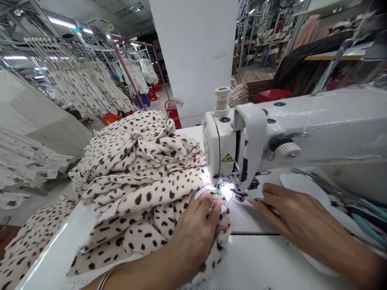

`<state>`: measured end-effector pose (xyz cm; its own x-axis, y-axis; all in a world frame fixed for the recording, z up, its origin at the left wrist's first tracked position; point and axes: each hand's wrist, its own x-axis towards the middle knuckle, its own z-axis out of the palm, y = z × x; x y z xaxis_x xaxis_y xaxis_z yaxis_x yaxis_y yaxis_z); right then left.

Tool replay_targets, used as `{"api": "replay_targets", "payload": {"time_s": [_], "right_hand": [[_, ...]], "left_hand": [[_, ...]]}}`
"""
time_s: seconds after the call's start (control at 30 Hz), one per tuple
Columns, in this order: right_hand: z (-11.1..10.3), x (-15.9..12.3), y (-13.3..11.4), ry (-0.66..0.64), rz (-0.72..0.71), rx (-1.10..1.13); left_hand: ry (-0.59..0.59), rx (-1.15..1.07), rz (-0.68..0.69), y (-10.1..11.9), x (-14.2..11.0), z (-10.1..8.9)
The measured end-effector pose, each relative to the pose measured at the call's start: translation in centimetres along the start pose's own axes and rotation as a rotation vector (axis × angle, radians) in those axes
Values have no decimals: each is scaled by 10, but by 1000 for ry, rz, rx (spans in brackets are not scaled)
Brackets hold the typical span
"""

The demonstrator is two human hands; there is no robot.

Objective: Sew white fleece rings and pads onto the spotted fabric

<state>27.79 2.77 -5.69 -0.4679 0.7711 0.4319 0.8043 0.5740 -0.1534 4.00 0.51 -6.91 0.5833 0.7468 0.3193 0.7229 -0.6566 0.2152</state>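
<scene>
Under left hand (195,231), spotted fabric (142,181), seemingly crepe

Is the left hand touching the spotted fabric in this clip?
Touching. The head view shows the left hand closed on the cream spotted fabric, gripping a fold of it with no gap between them.

- My cream cloth (136,181) has dark brown spots all over
- It sits heaped in loose, rumpled folds
- Its front fold bunches under my left hand (193,229)
</scene>
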Motion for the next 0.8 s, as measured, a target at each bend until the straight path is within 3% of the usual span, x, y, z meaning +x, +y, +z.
{"api": "replay_targets", "payload": {"time_s": [0.1, 0.2, 0.37, 0.8], "right_hand": [[-3, 0, 3, -25, -9, 18], [-3, 0, 0, -58, -52, 5], [0, -2, -4, -26, -67, -36], [12, -1, -12, 12, -100, -18]], "left_hand": [[30, -70, 83, -13, -1, -2], [-36, -99, 185, -25, 4, -14], [-123, -133, 155, -21, 7, -28], [-66, -90, 231, -19, 4, -24]]}}
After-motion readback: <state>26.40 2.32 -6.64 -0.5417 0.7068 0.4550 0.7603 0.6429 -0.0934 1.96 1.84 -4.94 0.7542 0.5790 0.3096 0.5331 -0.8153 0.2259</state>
